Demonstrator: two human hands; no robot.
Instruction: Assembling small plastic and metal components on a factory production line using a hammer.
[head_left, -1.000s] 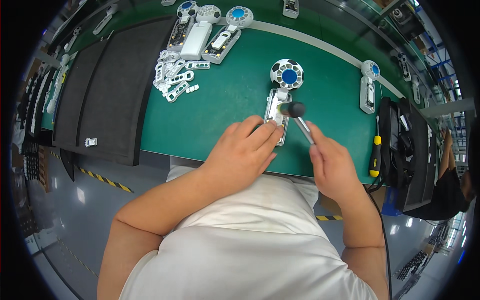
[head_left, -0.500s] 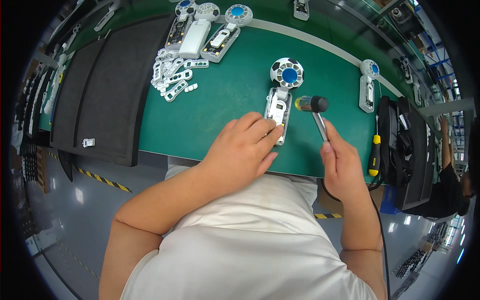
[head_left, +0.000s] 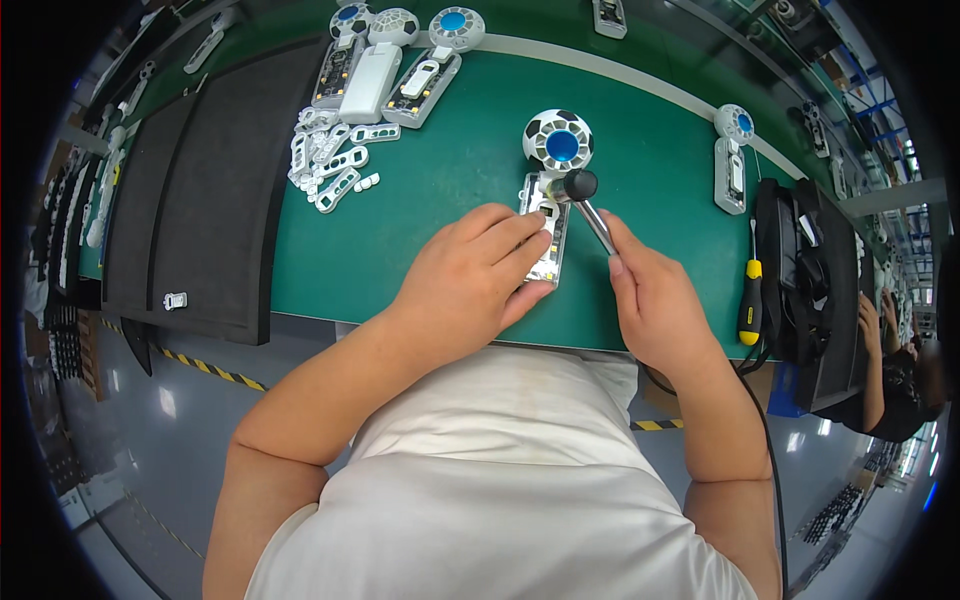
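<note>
A handheld device lies on the green table in front of me, with a football-patterned round head (head_left: 558, 140) around a blue disc and a clear-edged body (head_left: 546, 265). My left hand (head_left: 478, 268) rests over the body's left side, fingertips pressing a white piece on top and thumb by the lower end. In my right hand (head_left: 655, 300) is a small mallet (head_left: 580, 186) with a black face and metal handle, gripped by the handle. The mallet's head is over the body's upper end, just below the ball. Whether it touches is hard to make out.
White plastic covers (head_left: 335, 155) lie in a pile at the back left, near several similar devices (head_left: 425, 85). A black tray (head_left: 215, 200) is at the left. On the right are another device (head_left: 731, 170), a yellow-black screwdriver (head_left: 750, 305) and a black bag (head_left: 795, 260).
The mallet has moved left, from beside the device to over its upper body. My left fingers have shifted slightly up the white piece. The whole view has shifted a little.
</note>
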